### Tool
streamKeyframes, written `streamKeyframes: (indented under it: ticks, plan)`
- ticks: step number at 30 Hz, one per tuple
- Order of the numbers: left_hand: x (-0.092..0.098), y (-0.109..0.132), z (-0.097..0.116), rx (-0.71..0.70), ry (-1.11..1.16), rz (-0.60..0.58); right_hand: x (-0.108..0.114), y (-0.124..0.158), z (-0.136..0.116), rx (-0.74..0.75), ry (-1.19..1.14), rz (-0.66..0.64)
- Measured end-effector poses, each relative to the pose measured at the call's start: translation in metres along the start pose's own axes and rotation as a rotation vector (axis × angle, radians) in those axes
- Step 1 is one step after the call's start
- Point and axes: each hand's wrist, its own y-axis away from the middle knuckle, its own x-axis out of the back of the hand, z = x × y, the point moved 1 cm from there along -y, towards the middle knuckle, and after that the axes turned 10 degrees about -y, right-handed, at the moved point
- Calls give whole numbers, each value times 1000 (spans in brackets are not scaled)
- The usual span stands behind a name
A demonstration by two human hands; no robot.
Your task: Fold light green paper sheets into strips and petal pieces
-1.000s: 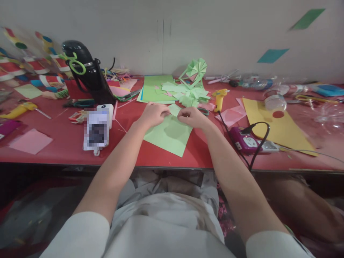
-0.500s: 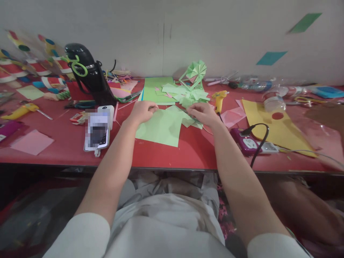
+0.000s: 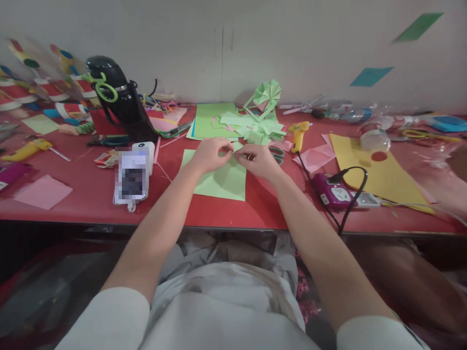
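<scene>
A pale green paper sheet (image 3: 224, 187) lies on the red table under both my hands. My left hand (image 3: 210, 154) is closed in a pinch above the sheet's far part. Facing it, my right hand (image 3: 260, 159) pinches too, and the fingertips of both hands almost meet. Between them shows a small piece of green paper (image 3: 238, 146), partly hidden by the fingers. Scissors (image 3: 278, 154) with dark grey handles lie just right of my right hand. Beyond the hands are folded green paper pieces (image 3: 262, 132) and a pleated green paper wheel (image 3: 268, 95).
A yellow glue gun (image 3: 299, 136) stands at the right, its cord near a purple power adapter (image 3: 335, 192). A phone (image 3: 132, 180) and a black bottle (image 3: 122, 102) are at the left. Yellow paper (image 3: 379, 175) and plastic bottles (image 3: 375, 138) lie farther right.
My hands have come together over the green sheet, the left moving right and the right moving left. The scissors by my right hand are now uncovered.
</scene>
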Motion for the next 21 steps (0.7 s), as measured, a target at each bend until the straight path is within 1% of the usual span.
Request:
streamKeyframes:
  ticks: [3, 6, 13, 17, 21]
  plan:
    - [0, 0, 0, 30, -2, 1, -2, -1, -3, 13, 36, 30]
    - [4, 0, -6, 89, -16, -6, 1, -1, -2, -9, 65, 55]
    - [19, 5, -23, 221, -46, -10, 16, -2, 9, -25, 96, 185]
    - [25, 8, -35, 301, -32, -24, 25, 0, 7, -15, 81, 251]
    - [27, 10, -44, 372, -67, -40, 34, 2, 6, 9, 67, 319]
